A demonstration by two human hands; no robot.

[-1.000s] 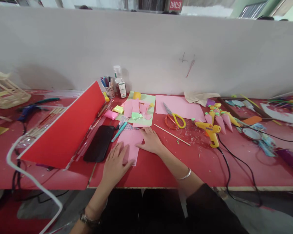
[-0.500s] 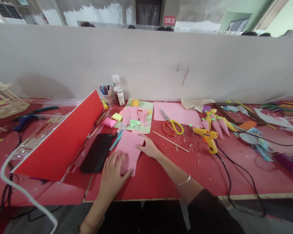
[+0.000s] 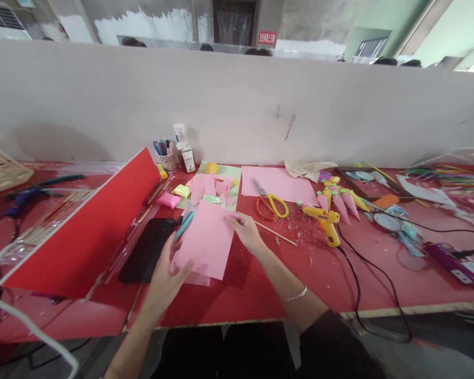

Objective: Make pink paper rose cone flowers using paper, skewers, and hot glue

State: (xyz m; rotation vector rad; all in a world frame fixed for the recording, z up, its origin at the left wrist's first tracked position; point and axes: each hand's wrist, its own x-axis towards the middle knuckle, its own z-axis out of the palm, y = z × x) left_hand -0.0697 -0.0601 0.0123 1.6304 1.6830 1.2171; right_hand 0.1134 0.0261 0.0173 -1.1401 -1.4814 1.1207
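A sheet of pink paper [image 3: 209,239] is raised a little off the red table between my hands. My right hand [image 3: 245,229] pinches its upper right corner. At the lower left edge is my left hand [image 3: 168,271], its thumb over the sheet and its other fingers partly hidden at the edge. Beneath it, another pink piece [image 3: 197,279] shows at the bottom. A light blue strip [image 3: 185,225] lies beside the sheet's upper left. The black phone [image 3: 148,250] rests just left of my left hand.
Scissors [image 3: 274,202] with yellow and orange handles lie near a thin wooden stick [image 3: 278,234]. A yellow glue gun [image 3: 326,221] with a black cord is at right. The red board [image 3: 82,231] leans at left. Behind are pink sheets [image 3: 276,181] and a pen cup [image 3: 168,160].
The pink sheet, flat on the table before, is now lifted and tilted in my hands, uncovering another pink piece below. My left hand moved from lying on top to the sheet's edge.
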